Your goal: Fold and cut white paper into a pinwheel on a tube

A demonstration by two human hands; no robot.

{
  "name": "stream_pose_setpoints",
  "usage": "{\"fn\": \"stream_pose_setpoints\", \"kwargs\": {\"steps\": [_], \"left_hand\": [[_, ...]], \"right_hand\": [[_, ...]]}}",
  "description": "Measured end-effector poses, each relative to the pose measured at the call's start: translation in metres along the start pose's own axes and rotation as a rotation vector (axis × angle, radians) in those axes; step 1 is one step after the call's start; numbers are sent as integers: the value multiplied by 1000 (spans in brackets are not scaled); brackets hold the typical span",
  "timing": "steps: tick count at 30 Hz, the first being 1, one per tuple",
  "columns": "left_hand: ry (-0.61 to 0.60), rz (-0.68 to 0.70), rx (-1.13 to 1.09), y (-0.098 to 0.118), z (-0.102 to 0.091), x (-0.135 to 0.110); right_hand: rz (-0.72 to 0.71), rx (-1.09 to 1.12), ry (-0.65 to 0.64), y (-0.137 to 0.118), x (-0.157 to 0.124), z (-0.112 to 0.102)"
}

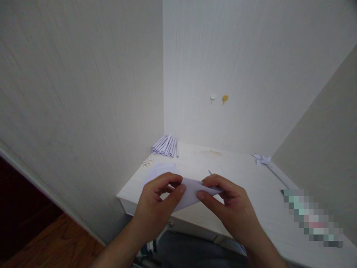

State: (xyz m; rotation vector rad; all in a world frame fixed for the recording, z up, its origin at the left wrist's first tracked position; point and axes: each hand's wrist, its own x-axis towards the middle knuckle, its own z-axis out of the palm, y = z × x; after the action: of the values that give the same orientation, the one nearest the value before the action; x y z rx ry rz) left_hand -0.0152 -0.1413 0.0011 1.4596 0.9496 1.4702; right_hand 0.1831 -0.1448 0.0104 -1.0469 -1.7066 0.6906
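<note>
A small sheet of white paper [190,190] is held up between both hands, above the front part of the white desk. My left hand [157,199] pinches its left edge between thumb and fingers. On the other side my right hand [230,201] grips the paper, where it is folded or curled over along its right end. Behind my left hand lie flat white sheets [160,169] on the desk. The tip of a thin pointed object [210,172] shows just beyond my right fingers; the rest of it is hidden.
Rolled paper tubes [166,145] are piled in the back left corner, with small whitish bits [148,161] before them. Along the right wall lie a long paper roll [275,173] and a blurred-out item [311,219]. Two hooks [224,98] hang on the back wall.
</note>
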Motion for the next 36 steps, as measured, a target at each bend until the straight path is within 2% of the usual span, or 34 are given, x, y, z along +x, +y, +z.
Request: {"fn": "stream_pose_setpoints", "kwargs": {"steps": [12,17,22,27,36], "left_hand": [[-9,-57,-45,1,2,0],[1,-87,-98,3,4,0],[54,-92,-149,5,8,1],[94,-126,-242,10,14,2],[121,-120,-216,14,19,1]], "right_hand": [[24,77,27,-5,1,2],[25,117,81,-6,-1,4],[150,298,181,-6,-2,7],[264,440,142,-4,3,6],[264,452,155,-6,4,3]]}}
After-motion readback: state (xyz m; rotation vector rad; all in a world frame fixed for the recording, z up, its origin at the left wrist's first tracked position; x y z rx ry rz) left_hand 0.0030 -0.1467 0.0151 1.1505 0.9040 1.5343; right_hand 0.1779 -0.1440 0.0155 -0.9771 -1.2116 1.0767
